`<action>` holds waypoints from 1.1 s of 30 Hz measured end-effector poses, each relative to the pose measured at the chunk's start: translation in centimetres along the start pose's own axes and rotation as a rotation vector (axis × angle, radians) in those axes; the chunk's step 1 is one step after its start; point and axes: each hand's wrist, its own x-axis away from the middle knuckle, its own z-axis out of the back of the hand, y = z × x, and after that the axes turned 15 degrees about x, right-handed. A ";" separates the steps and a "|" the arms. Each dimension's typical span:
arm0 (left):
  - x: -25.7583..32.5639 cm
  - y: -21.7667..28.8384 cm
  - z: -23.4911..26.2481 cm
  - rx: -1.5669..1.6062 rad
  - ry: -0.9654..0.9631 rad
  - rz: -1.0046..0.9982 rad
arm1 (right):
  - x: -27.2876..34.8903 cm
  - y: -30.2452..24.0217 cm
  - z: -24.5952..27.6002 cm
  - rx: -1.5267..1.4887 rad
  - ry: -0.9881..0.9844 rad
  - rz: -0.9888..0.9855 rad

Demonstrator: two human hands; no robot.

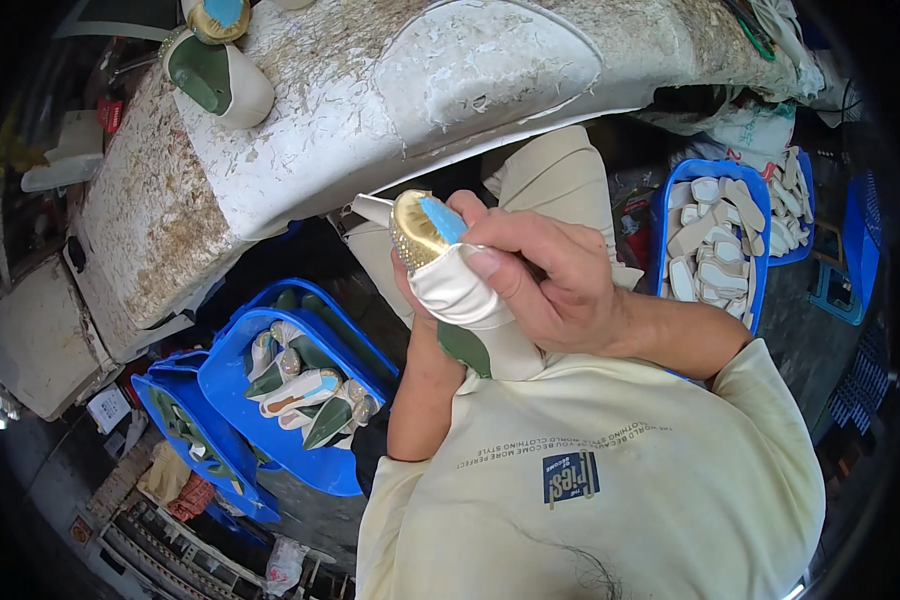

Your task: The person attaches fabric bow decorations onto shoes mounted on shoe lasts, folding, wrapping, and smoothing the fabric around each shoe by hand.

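In front of my chest is a cream shoe (460,290), tilted, with a gold heel part studded with small stones, a light blue patch and a green part underneath. My left hand (413,290) is wrapped round its far left side, mostly hidden behind it. With thumb and fingers closed, my right hand (560,265) pinches the shoe's edge beside the blue patch. Whether anything small sits between those fingertips is hidden. Another cream shoe (252,92) with a green inside stands on the worn white workbench (310,150), at the far left, beside a gold and blue piece (215,18).
To my left, a blue basket (235,380) holds several shoes with green and stone-studded parts; another blue basket (255,500) adjoins it. A blue basket (658,235) of pale shoe pieces stands at the right. The bench's padded edge curves across just beyond my knees.
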 end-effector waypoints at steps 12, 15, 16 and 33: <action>-0.9 0.4 0.0 0.090 -0.074 0.014 | 1.7 1.2 2.3 -0.533 -0.570 -0.690; -1.6 -0.6 0.6 0.178 -0.247 0.024 | 2.2 2.8 1.8 -0.600 -0.539 -0.609; -1.6 -0.5 0.5 0.093 -0.196 -0.014 | 2.2 3.3 1.7 -0.637 -0.534 -0.620; -3.2 5.1 -1.6 -0.730 0.481 -0.485 | -8.9 4.4 -3.7 0.227 -0.313 -0.103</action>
